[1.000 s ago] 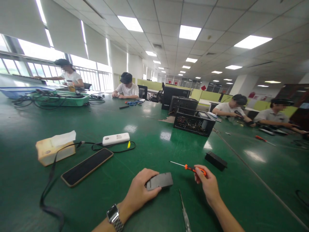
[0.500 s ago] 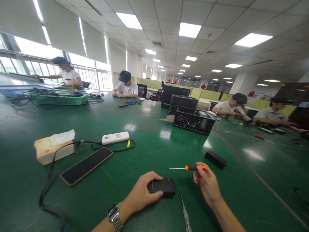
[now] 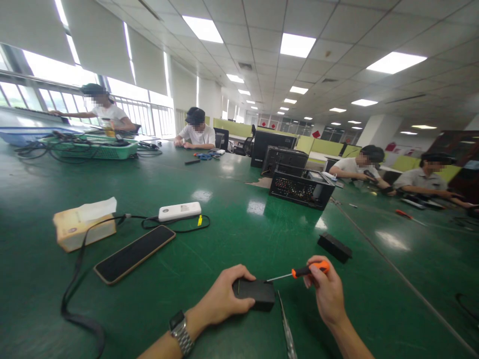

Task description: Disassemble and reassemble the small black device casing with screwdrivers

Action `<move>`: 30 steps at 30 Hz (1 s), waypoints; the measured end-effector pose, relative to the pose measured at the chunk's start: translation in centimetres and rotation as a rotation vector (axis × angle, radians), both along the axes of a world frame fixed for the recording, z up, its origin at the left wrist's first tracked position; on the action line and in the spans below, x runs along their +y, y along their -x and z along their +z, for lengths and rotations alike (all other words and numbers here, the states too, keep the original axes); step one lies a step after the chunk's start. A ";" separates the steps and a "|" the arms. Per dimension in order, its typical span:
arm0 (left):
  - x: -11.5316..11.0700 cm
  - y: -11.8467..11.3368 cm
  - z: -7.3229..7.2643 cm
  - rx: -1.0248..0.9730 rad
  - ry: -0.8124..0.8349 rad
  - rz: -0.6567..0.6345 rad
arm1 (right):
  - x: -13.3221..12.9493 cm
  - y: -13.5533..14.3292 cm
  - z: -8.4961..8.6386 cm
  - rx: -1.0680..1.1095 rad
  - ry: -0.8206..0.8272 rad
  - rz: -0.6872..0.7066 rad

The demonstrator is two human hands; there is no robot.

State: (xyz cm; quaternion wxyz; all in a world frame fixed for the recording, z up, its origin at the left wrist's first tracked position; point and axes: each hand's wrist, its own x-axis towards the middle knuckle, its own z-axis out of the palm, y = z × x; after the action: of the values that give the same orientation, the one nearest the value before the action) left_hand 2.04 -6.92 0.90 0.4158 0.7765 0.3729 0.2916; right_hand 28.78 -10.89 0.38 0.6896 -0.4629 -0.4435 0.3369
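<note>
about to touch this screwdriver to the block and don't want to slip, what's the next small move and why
Probably steady the black block with the left hand and ease the screwdriver more upright: its shaft slants low, tip at the top edge.

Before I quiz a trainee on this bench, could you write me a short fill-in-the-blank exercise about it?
The screwdriver in the right hand has a black and ____ handle. A metal-banded ____ is worn just behind the left hand, which grips a black box. The smartphone lies with its screen facing ____. The small tag just past it is ____.

Missing words: orange; watch; up; yellow.
</note>
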 end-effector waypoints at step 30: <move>0.5 -0.3 -0.7 0.010 -0.085 -0.008 | -2.0 2.1 5.8 -0.940 0.000 -0.291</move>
State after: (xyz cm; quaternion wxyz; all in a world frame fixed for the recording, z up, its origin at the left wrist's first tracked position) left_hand 2.34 -6.43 0.22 0.3818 0.7964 0.3591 0.3017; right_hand 26.71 -12.92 6.21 0.4546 -0.6221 -0.6374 -0.0084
